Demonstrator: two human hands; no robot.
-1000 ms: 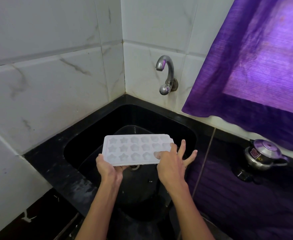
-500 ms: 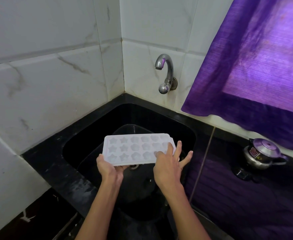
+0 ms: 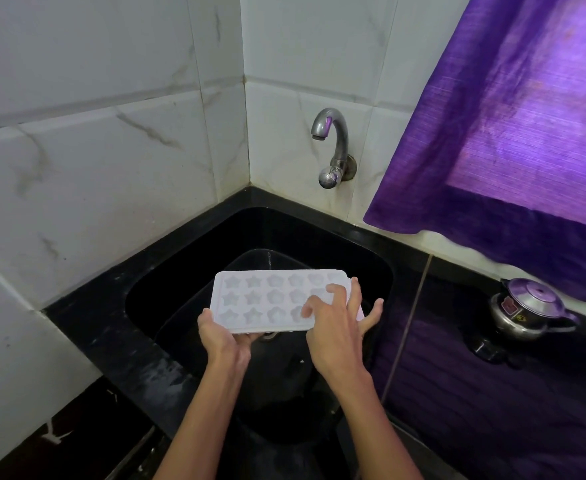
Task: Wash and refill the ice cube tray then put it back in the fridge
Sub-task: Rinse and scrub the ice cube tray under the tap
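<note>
A white ice cube tray with star and flower shaped cells is held level over the black sink. My left hand grips its near left corner, thumb on the rim and fingers underneath. My right hand lies across the tray's right end, its spread fingers touching the cells there. The metal tap juts from the tiled wall behind the sink; no water runs from it.
A dark round vessel sits in the sink under the tray. A steel pressure cooker stands on the black counter at the right, below a purple curtain. White tiled walls close the corner.
My right hand has slid further left over the tray's right end, fingers now on the cells. The tray and my left hand have hardly moved.
</note>
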